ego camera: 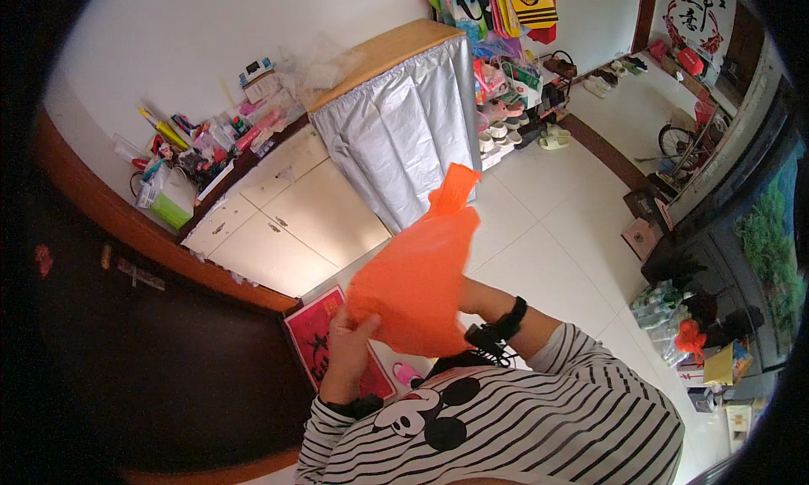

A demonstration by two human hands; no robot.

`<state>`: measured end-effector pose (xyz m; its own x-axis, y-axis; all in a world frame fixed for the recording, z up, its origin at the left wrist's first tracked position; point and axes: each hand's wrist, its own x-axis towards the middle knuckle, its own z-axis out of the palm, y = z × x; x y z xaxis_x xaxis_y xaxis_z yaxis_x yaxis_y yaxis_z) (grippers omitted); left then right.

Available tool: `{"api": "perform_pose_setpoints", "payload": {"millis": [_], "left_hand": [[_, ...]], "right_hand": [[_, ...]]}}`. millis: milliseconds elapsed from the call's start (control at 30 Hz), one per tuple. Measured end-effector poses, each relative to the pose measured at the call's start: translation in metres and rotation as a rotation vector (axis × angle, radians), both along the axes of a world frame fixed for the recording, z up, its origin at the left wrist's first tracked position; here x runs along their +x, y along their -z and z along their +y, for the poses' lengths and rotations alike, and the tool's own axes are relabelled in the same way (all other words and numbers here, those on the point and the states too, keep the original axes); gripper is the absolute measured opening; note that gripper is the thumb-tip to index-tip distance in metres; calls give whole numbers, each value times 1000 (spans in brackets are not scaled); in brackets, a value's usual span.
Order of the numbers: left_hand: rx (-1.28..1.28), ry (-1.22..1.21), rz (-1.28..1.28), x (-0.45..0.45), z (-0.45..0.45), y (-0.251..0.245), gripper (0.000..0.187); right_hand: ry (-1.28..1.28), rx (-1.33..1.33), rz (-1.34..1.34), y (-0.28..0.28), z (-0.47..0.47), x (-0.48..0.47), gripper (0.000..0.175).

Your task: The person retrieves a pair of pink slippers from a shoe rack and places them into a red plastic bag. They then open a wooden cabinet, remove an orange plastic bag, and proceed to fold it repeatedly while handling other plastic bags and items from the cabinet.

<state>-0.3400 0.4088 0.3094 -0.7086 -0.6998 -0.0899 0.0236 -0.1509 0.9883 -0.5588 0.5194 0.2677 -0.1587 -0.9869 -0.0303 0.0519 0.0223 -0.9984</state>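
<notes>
An orange plastic bag [414,276] spreads out in front of my body, its narrow handle end pointing up and away. At its lower left corner, my left hand [356,333] pinches the edge between thumb and fingers. My right hand [469,295] is behind the bag, with only the wrist and forearm showing at its right side. The right fingers are hidden, so their grip cannot be made out. Black straps circle both wrists, and a dark device with a cord hangs by the right one.
A red doormat [322,333] lies by a dark door [189,358] on the left. Ahead stand a cream cabinet [284,226] topped with clutter and a silver-curtained shelf [404,125]. Shoes [499,131] fill a rack beyond. A bag of plastic bottles [660,314] sits on the right.
</notes>
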Motion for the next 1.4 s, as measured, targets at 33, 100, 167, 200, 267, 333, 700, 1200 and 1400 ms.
{"api": "perform_pose_setpoints", "payload": {"millis": [33, 100, 167, 200, 267, 333, 700, 1200, 1400], "left_hand": [[23, -80, 95, -2, 1, 5, 42], [18, -183, 180, -5, 5, 14, 39], [-46, -242, 199, -7, 6, 17, 38], [-161, -229, 71, -5, 4, 16, 35], [-378, -174, -149, 1, -6, 5, 28], [-579, -258, -83, 14, -24, -14, 24], [314, 692, -109, -12, 25, 12, 50], [275, 654, -296, 17, 20, 31, 70], [292, 186, -344, 0, 10, 42, 47]], "right_hand": [[-20, -25, -52, 4, 5, -4, 41], [-49, -6, -319, 9, 15, -8, 44], [-58, 104, -191, 9, 23, -8, 41], [-74, 78, -233, 7, 25, -5, 41], [-83, 62, -163, -2, 26, 2, 39], [-149, 22, -195, -15, 25, 8, 41], [-123, -136, -363, -67, 30, 20, 36], [536, -190, -660, -37, -3, -32, 29], [646, -102, -382, -4, -8, -60, 52]]}}
